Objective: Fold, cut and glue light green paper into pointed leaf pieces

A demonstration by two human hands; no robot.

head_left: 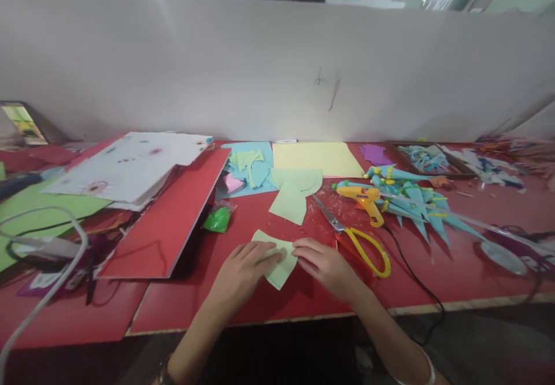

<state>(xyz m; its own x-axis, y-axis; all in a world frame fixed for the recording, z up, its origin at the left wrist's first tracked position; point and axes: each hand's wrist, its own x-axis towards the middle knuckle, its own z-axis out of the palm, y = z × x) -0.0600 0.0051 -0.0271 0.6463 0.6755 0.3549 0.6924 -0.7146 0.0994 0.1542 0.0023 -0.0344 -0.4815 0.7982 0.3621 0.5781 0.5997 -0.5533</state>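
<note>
A pale green cut-out piece (284,266), of paper or thin craft sheet, lies between my hands near the table's front edge. My left hand (245,269) holds its left side, fingers lying over the top. At the right edge, the fingertips of my right hand (325,265) pinch it. Just beyond lies another pale green cut-out (289,203) with a flared lower end, touching a half-round pale green piece (310,180). Scissors with yellow handles (368,252) rest right of my right hand, blades pointing away. The undersides of my fingers are hidden.
A yellow glue gun (366,200) with a black cord lies at the right, beside blue pointed craft pieces (416,203). A tilted red board (173,217) stands left, near a green packet (217,219). Yellow sheets (318,158) lie before the white partition (243,67).
</note>
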